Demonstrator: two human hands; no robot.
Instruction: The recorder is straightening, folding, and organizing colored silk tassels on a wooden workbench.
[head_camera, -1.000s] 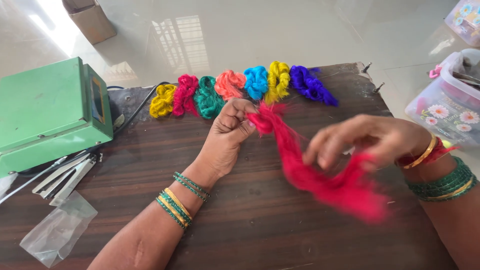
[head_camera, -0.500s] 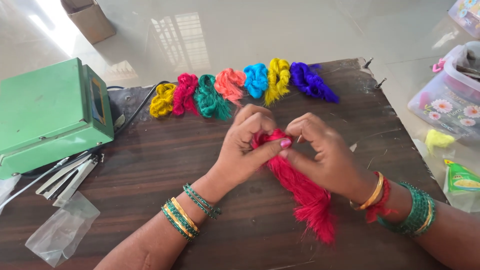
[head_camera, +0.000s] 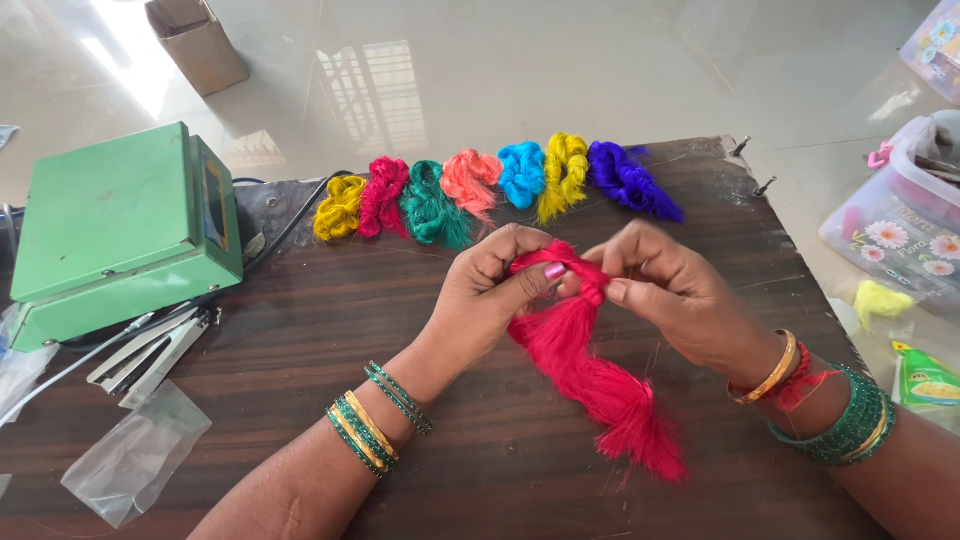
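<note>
I see a bundle of bright red thread (head_camera: 590, 375) at the middle of the dark wooden table (head_camera: 330, 330), its upper end lifted and folded over, its loose tail trailing toward me and fanning out on the wood. My left hand (head_camera: 490, 295) is closed on the folded top from the left, thumb pressed across the strands. My right hand (head_camera: 670, 290) meets it from the right, fingertips pinched tight on the same knot of thread, so both hands grip the one bundle and nearly touch each other. Bangles in green and gold sit on both wrists.

Beyond the hands, along the far edge of the table, lies a row of small thread bundles (head_camera: 480, 185): yellow, red, green, coral, blue, yellow and purple, side by side. To the left stands a green metal box (head_camera: 120, 225) with a cable behind it; just in front of it lie metal tongs (head_camera: 155, 350) and a clear plastic bag (head_camera: 135, 455). A clear plastic container (head_camera: 895, 225) with flower prints sits off the table at the right.
</note>
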